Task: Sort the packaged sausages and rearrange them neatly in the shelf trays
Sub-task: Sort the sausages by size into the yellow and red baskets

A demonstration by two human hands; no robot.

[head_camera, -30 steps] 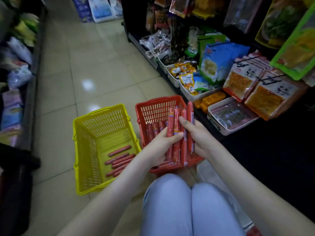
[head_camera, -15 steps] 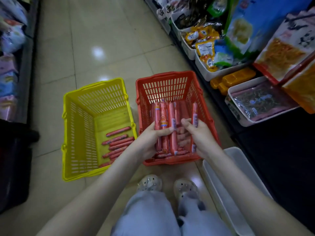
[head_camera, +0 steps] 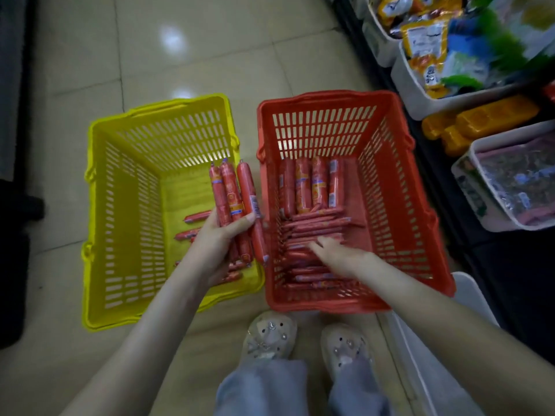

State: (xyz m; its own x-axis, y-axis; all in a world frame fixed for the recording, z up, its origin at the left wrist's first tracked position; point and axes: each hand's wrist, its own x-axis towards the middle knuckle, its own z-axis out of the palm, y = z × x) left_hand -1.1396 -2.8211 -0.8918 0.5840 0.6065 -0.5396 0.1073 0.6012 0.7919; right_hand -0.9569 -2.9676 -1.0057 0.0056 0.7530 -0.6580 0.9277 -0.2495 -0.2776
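My left hand (head_camera: 217,244) grips a bundle of red packaged sausages (head_camera: 237,202), held upright over the gap between the two baskets. My right hand (head_camera: 336,255) reaches down into the red basket (head_camera: 387,175) and its fingers touch the pile of red sausages (head_camera: 315,226) lying there; whether it holds one is blurred. More sausages stand on end at the back of that pile. The yellow basket (head_camera: 120,211) on the left holds a few sausages (head_camera: 195,219) on its floor.
Both baskets stand on the tiled floor in front of my feet (head_camera: 270,334). A white empty tray (head_camera: 468,298) lies at the right of my legs. Shelf trays with snack packs (head_camera: 435,40) and yellow blocks (head_camera: 486,118) line the right side. A dark shelf base runs along the left.
My left hand has carried the sausage bundle leftward, toward the yellow basket. My right hand let go of the bundle and dropped into the red basket. The view tilted further down.
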